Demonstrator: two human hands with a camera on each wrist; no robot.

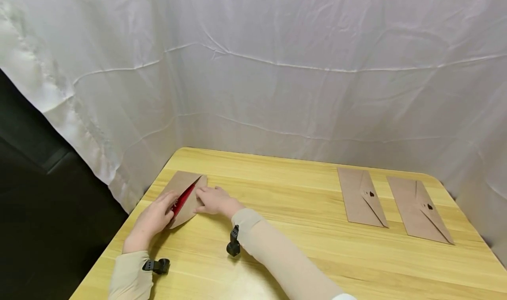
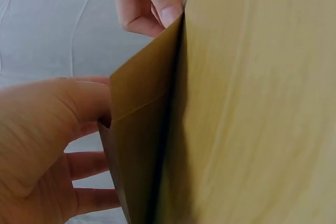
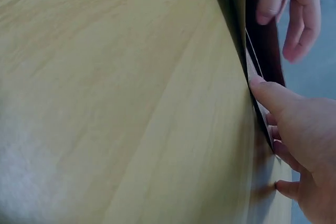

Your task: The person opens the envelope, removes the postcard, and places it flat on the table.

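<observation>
A creased white curtain (image 1: 301,93) hangs behind the wooden table (image 1: 293,194).

Brown envelopes (image 1: 182,180), two with black marks (image 1: 371,194); red paper (image 1: 184,200) with pale marks; yellow wood-grained tabletop (image 1: 277,194); white curtain (image 1: 277,97); beige sleeves (image 1: 283,256).

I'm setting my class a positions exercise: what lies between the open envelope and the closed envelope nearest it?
The head view shows the right hand at the open envelope, then its sleeve; beyond, bare table reaches the closed envelope.
</observation>
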